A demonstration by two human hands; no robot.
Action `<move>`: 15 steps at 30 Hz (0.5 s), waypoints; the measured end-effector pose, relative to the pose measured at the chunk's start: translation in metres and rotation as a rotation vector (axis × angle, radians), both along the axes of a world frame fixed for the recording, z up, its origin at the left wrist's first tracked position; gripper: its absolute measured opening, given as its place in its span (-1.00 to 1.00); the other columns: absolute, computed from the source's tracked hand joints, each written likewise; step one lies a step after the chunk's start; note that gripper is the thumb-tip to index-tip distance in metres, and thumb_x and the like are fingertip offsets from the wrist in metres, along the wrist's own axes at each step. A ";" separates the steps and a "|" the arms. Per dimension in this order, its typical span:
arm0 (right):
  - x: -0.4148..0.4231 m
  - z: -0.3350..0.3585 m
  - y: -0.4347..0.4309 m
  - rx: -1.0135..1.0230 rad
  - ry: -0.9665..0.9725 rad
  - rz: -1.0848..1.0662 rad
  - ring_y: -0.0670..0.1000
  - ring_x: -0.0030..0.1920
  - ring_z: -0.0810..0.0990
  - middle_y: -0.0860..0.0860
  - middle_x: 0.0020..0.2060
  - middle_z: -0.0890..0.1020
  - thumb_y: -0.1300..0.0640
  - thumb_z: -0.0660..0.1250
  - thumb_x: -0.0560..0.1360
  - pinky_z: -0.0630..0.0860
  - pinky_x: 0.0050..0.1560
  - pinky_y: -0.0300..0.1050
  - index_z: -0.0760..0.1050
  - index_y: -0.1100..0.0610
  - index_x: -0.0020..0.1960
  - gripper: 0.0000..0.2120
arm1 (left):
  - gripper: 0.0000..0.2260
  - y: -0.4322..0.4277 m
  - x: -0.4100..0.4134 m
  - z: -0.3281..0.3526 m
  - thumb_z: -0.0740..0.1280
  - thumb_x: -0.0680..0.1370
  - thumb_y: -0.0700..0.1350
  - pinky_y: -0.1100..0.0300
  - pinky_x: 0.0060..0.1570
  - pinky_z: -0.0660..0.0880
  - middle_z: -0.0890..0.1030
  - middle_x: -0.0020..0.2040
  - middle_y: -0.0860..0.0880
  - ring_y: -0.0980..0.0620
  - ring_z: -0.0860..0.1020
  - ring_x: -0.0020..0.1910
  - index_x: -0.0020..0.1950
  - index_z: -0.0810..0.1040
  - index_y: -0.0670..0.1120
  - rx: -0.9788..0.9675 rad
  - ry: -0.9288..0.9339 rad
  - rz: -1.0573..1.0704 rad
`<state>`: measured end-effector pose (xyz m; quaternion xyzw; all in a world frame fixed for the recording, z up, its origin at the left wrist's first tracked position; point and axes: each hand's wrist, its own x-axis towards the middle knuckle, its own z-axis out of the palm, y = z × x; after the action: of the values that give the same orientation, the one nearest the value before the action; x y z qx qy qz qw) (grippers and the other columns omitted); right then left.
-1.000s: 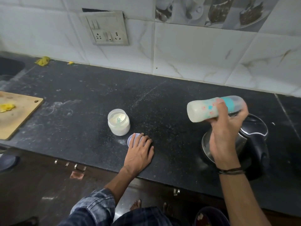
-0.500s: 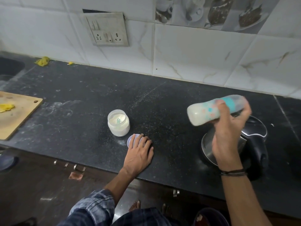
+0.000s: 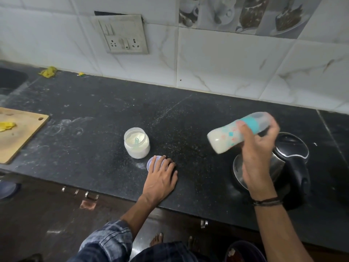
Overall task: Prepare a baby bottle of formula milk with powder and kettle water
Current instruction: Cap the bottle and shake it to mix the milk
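Note:
My right hand [image 3: 258,154] grips a baby bottle [image 3: 226,138] full of white milk, held on its side above the kettle [image 3: 290,159], teal collar and clear cap pointing right. The bottle is motion-blurred. The steel and black kettle stands on the dark counter [image 3: 94,114] at the right, lid down. An open jar of white powder [image 3: 137,145] with a green scoop inside stands mid-counter. Just in front of it my left hand [image 3: 160,176] rests flat on the counter, fingers lying over the jar's round lid [image 3: 152,163].
A wooden cutting board [image 3: 20,133] with yellow scraps lies at the left edge, a sink [image 3: 9,80] behind it. A socket plate [image 3: 122,34] is on the tiled wall. Spilled powder dusts the counter. Bare feet and a bin show below the counter edge.
The bottle's base has swung lower and tilted down to the left in my right hand, now blurred. My left hand has stayed on the lid.

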<state>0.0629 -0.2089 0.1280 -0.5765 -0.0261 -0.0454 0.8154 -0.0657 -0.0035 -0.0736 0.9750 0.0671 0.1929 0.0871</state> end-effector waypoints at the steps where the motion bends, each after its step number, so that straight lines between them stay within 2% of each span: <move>1: 0.003 0.000 -0.002 0.020 -0.015 -0.048 -0.08 0.02 0.73 -0.19 -0.01 0.73 0.11 0.54 0.47 0.66 -0.13 -0.15 0.26 0.04 0.49 -0.30 | -0.74 0.000 0.000 0.000 0.23 0.68 0.04 -0.19 0.56 0.24 0.58 0.22 -0.02 -0.13 0.48 0.39 0.21 0.61 -0.06 0.002 -0.002 0.002; 3: 0.005 0.001 -0.003 -0.005 -0.023 -0.011 -0.08 0.02 0.73 -0.16 0.01 0.71 0.15 0.53 0.50 0.66 -0.16 -0.13 0.24 0.04 0.48 -0.33 | -0.74 0.001 0.000 -0.001 0.23 0.68 0.04 -0.19 0.56 0.24 0.58 0.22 -0.02 -0.13 0.48 0.39 0.21 0.61 -0.06 0.007 -0.005 -0.001; 6: 0.007 0.001 -0.006 -0.175 -0.047 0.217 -0.11 -0.06 0.71 -0.18 -0.01 0.70 0.27 0.54 0.48 0.65 -0.15 -0.17 0.38 -0.08 0.37 -0.41 | -0.73 0.002 0.000 -0.003 0.23 0.68 0.04 -0.18 0.57 0.22 0.59 0.23 -0.03 -0.13 0.48 0.39 0.22 0.61 -0.07 0.000 -0.020 -0.010; 10: 0.011 0.009 -0.005 0.011 -0.015 0.040 -0.07 0.01 0.73 -0.08 0.06 0.69 0.06 0.57 0.43 0.65 -0.13 -0.13 0.33 -0.07 0.41 -0.35 | -0.73 0.001 0.001 -0.004 0.22 0.68 0.05 -0.18 0.58 0.20 0.58 0.23 -0.02 -0.13 0.48 0.39 0.22 0.60 -0.06 -0.003 -0.011 0.000; 13: 0.008 0.007 0.000 -0.078 -0.005 0.124 -0.08 -0.05 0.74 -0.17 -0.06 0.73 0.12 0.55 0.44 0.65 -0.22 -0.18 0.37 -0.10 0.34 -0.43 | -0.72 0.002 0.001 -0.005 0.21 0.68 0.05 -0.17 0.58 0.19 0.57 0.24 -0.02 -0.13 0.47 0.40 0.23 0.60 -0.06 -0.004 -0.007 -0.008; 15: 0.005 0.009 -0.001 -0.024 -0.015 0.107 -0.06 -0.03 0.74 -0.15 -0.05 0.74 0.12 0.57 0.41 0.66 -0.15 -0.14 0.38 -0.09 0.34 -0.41 | -0.72 0.002 0.001 -0.004 0.21 0.69 0.06 -0.17 0.58 0.19 0.58 0.24 -0.02 -0.13 0.47 0.40 0.23 0.60 -0.05 0.001 -0.002 -0.005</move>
<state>0.0683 -0.2095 0.1371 -0.5837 -0.0634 -0.0057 0.8094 -0.0645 -0.0017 -0.0780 0.9750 0.0644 0.1938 0.0872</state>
